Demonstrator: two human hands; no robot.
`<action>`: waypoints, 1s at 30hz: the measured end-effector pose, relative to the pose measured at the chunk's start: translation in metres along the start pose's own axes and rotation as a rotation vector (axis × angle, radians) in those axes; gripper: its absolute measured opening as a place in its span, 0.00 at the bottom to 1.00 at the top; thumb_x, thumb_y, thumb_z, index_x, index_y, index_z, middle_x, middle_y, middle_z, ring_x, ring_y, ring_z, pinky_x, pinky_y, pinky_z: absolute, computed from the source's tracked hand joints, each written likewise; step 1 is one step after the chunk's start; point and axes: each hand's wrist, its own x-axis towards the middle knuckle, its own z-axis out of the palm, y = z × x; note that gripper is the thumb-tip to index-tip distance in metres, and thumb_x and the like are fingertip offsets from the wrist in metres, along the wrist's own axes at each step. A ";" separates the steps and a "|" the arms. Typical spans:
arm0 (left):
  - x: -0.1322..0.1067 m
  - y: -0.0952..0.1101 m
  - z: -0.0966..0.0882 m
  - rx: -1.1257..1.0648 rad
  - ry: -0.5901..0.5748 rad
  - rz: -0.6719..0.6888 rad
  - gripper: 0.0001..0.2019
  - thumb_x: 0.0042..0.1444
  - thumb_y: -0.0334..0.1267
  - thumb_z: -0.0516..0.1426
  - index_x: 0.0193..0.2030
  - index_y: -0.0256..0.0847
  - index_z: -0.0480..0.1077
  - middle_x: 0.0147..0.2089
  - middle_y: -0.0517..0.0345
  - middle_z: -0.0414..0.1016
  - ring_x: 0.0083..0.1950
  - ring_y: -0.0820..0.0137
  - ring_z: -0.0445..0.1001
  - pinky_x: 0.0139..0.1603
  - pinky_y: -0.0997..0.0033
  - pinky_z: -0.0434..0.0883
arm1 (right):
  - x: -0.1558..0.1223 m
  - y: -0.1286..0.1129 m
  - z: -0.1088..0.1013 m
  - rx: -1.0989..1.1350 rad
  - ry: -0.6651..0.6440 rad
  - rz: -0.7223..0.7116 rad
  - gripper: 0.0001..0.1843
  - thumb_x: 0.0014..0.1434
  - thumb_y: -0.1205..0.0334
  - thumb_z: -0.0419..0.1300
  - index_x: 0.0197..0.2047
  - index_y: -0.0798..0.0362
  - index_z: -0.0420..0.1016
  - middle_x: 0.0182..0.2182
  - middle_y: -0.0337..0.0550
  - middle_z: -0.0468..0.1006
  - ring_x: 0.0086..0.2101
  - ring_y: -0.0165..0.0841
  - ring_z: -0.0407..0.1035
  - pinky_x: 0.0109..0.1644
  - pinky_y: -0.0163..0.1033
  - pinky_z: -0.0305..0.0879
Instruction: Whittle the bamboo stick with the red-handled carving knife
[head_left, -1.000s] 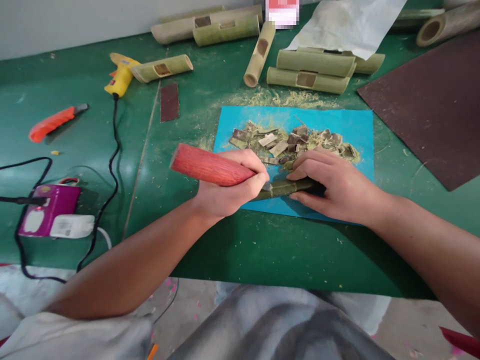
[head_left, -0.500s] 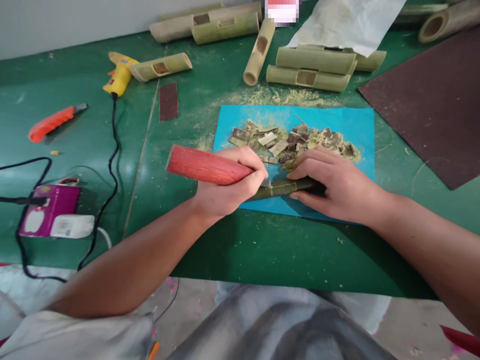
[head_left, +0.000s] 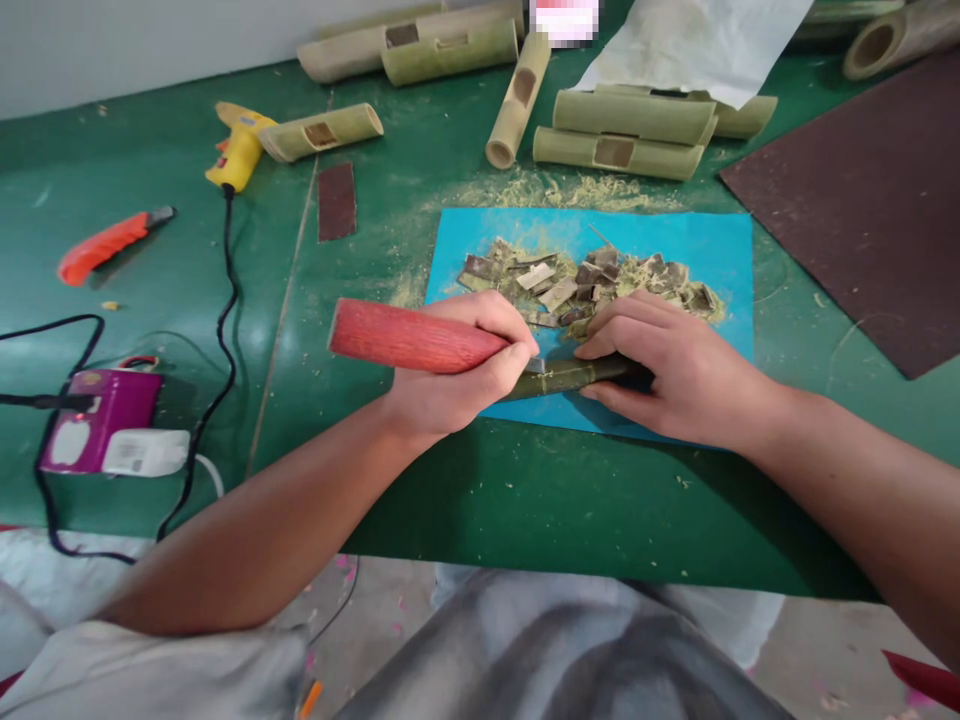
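My left hand (head_left: 457,375) is wrapped round the red wooden handle (head_left: 405,337) of a carving tool, whose metal tip rests on a dark green bamboo piece (head_left: 566,375). My right hand (head_left: 667,365) lies over that bamboo piece with its fingers curled on it, pressing it onto a blue mat (head_left: 720,260). A heap of bamboo chips and shavings (head_left: 581,280) lies on the mat just beyond both hands.
On the green table (head_left: 480,490) lie several cut bamboo tubes (head_left: 619,150) at the back, a yellow glue gun (head_left: 238,150), an orange utility knife (head_left: 101,245), a purple and white device (head_left: 109,435) with black cables, dark sandpaper sheets (head_left: 862,210) and white paper (head_left: 690,45).
The red handle has tilted a little lower at its left end and shifted slightly left. Both hands stay on the bamboo piece.
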 end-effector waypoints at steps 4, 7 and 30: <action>-0.001 -0.002 -0.001 0.026 -0.021 0.007 0.09 0.60 0.40 0.61 0.28 0.47 0.76 0.30 0.59 0.80 0.30 0.70 0.77 0.34 0.63 0.76 | 0.000 0.000 0.000 -0.001 -0.013 -0.005 0.05 0.66 0.59 0.63 0.44 0.48 0.76 0.42 0.49 0.81 0.43 0.46 0.74 0.47 0.52 0.70; 0.000 -0.002 -0.001 -0.005 -0.030 0.063 0.08 0.60 0.36 0.61 0.29 0.46 0.75 0.30 0.60 0.81 0.30 0.71 0.77 0.33 0.65 0.76 | 0.000 0.000 0.000 -0.002 -0.003 -0.011 0.05 0.66 0.59 0.63 0.44 0.49 0.77 0.41 0.50 0.81 0.43 0.46 0.73 0.47 0.51 0.70; 0.002 -0.008 0.001 -0.059 -0.007 0.237 0.07 0.58 0.30 0.61 0.31 0.45 0.76 0.29 0.61 0.81 0.28 0.73 0.77 0.29 0.71 0.75 | 0.000 0.001 0.000 0.020 0.001 -0.017 0.06 0.66 0.58 0.63 0.44 0.48 0.77 0.41 0.48 0.80 0.43 0.45 0.73 0.46 0.50 0.69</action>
